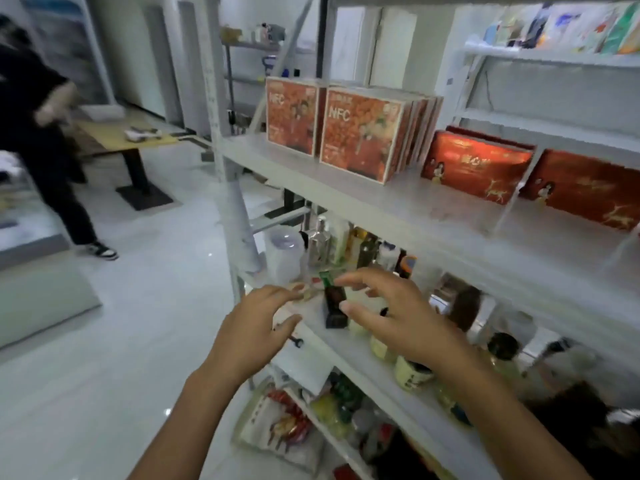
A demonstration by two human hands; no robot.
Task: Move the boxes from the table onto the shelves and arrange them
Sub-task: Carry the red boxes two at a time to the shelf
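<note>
With my left hand (258,327) and right hand (391,317) both empty, fingers spread, flanking the small dark rectangular box (335,308) on the white metal middle shelf (349,358), I want a gentle two-sided grip that spares the neighbouring bottles (367,249).

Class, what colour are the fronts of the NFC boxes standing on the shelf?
NFC boxes: orange-red fronts with pale edges, seen in the head view.

Rightmost red box (588,188) (deer print) partly beyond the right edge.

Orange NFC boxes (356,136) upright in a row, red boxes (474,166) beside, on shelf (398,209)
</note>
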